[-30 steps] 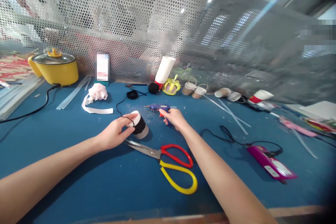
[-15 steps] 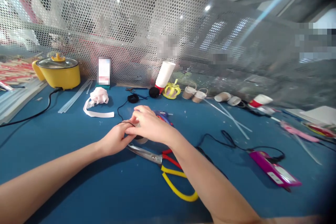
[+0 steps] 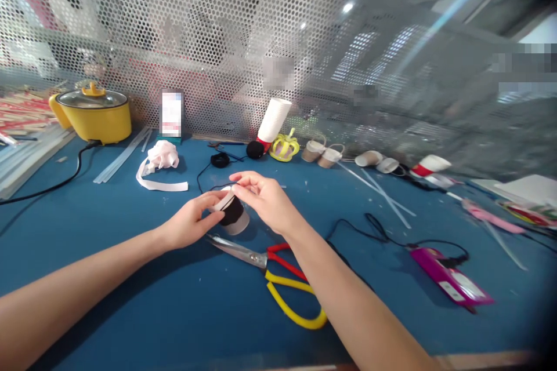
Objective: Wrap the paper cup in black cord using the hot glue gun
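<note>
A small paper cup (image 3: 232,214) wrapped in black cord lies on its side on the blue table (image 3: 130,278). My left hand (image 3: 191,221) grips the cup from the left, fingers curled round its rim. My right hand (image 3: 263,197) hovers over the cup's right side, thumb and fingertips pinching the thin black cord (image 3: 204,173) at the cup's top. The cord runs back to a black spool (image 3: 220,159). Red-and-yellow scissors (image 3: 278,278) lie just in front of the cup.
A yellow electric pot (image 3: 93,115) stands back left, with glue sticks (image 3: 124,153) and a white ribbon (image 3: 159,165) beside it. Along the mesh wall sit a stack of white cups (image 3: 273,119), a yellow crown (image 3: 284,148) and several small cups. A magenta device (image 3: 450,275) with cable lies right.
My right hand left the blue glue gun and came over to the cup, where it now pinches the cord. My left hand has kept hold of the cup.
</note>
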Tool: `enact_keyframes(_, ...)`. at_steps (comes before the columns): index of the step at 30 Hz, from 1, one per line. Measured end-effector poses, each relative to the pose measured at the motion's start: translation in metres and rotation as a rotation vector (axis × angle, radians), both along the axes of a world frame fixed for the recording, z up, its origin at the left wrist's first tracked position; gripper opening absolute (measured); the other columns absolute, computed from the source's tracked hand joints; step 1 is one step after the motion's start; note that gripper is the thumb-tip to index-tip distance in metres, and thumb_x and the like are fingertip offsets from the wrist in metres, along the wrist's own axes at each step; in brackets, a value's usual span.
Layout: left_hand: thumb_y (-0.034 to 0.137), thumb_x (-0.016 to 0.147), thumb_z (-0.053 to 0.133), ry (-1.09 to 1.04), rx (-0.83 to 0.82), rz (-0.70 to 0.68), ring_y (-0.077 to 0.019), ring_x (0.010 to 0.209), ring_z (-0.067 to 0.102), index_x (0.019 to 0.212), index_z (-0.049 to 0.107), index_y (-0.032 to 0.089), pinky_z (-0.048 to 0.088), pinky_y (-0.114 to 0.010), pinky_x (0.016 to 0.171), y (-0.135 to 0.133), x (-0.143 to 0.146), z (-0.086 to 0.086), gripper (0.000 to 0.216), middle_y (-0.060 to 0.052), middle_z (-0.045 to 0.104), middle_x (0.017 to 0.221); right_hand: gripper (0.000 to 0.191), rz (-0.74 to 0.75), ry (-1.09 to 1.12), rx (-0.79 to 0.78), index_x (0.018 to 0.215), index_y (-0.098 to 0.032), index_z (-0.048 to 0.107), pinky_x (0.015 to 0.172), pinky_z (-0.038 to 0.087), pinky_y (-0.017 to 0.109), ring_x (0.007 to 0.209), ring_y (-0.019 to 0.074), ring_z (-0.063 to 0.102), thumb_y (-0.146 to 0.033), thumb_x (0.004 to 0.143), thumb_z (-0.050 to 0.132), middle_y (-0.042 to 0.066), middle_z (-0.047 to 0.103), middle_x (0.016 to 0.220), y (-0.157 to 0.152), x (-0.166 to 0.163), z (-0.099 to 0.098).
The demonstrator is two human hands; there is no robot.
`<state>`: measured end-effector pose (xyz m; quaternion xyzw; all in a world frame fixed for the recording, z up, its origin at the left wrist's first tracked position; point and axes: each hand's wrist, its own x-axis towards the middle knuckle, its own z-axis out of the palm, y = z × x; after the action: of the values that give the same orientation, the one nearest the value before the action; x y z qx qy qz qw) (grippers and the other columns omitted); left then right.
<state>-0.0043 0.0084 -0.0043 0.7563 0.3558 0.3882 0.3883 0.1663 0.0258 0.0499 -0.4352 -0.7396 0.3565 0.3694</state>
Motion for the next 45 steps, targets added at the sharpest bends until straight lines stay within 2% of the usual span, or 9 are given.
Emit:
enact_keyframes(5,0.030,0.083,0.045,-0.058,-0.078,-0.059,-0.0221,0.113,0.049,0.112,0.052,0.015,0.038,-0.035,0.097,0.003,-0.002,0.002,0.033,-0.009,0.053,0.124,0.022,-0.130,0.160,-0.075,0.085,-0.016,0.058,0.076,0.045,0.028,0.078,0.0133,0.059,-0.035,0.074,0.056,0.004,0.063,0.086,0.000,0.012,-0.009)
enact_keyframes(10,0.028,0.083,0.045,-0.080,-0.090,-0.103,-0.0229,0.111,0.050,0.117,0.049,0.016,0.038,-0.036,0.096,0.001,-0.002,0.003,0.037,-0.008,0.055,0.121,0.026,-0.166,0.136,-0.030,0.084,-0.015,0.058,0.070,0.045,0.028,0.072,0.0135,0.057,-0.039,0.075,0.055,0.003,0.062,0.078,0.002,0.015,-0.019)
enact_keyframes(20,0.027,0.081,0.049,-0.070,-0.086,-0.100,-0.0217,0.107,0.052,0.115,0.050,0.015,0.039,-0.033,0.094,0.001,-0.004,0.004,0.035,-0.008,0.057,0.117,0.025,-0.165,0.119,-0.014,0.082,-0.016,0.056,0.072,0.045,0.029,0.073,0.0142,0.057,-0.039,0.076,0.054,0.003,0.061,0.079,0.000,0.019,-0.023)
enact_keyframes(27,0.029,0.081,0.050,-0.082,-0.147,-0.094,-0.0228,0.103,0.053,0.109,0.052,0.011,0.040,-0.035,0.092,0.000,-0.004,0.007,0.034,-0.010,0.059,0.112,0.023,-0.175,0.092,0.012,0.079,-0.017,0.055,0.070,0.046,0.031,0.071,0.0154,0.056,-0.040,0.076,0.052,0.004,0.061,0.076,-0.001,0.019,-0.024)
enact_keyframes(36,0.028,0.081,0.050,-0.112,-0.124,-0.151,-0.0208,0.105,0.052,0.107,0.054,0.014,0.038,-0.031,0.093,-0.004,-0.004,0.011,0.030,-0.007,0.059,0.111,0.022,-0.183,0.090,0.006,0.078,-0.019,0.053,0.074,0.047,0.036,0.075,0.0176,0.059,-0.040,0.078,0.050,0.004,0.062,0.079,0.000,0.018,-0.029)
enact_keyframes(41,0.026,0.081,0.050,-0.142,-0.120,-0.189,-0.0210,0.110,0.049,0.112,0.052,0.014,0.036,-0.031,0.096,-0.006,-0.003,0.014,0.033,-0.008,0.056,0.117,0.019,-0.150,0.135,-0.023,0.076,-0.019,0.051,0.071,0.048,0.033,0.072,0.0158,0.058,-0.038,0.078,0.049,0.003,0.059,0.076,-0.003,0.014,-0.028)
enact_keyframes(45,0.025,0.081,0.051,-0.169,-0.127,-0.197,-0.0215,0.109,0.050,0.108,0.054,0.014,0.036,-0.032,0.095,-0.007,-0.004,0.014,0.029,-0.008,0.057,0.116,0.020,-0.180,0.095,-0.044,0.075,-0.019,0.050,0.065,0.046,0.030,0.067,0.0149,0.055,-0.039,0.079,0.047,0.002,0.057,0.072,-0.005,0.012,-0.031)
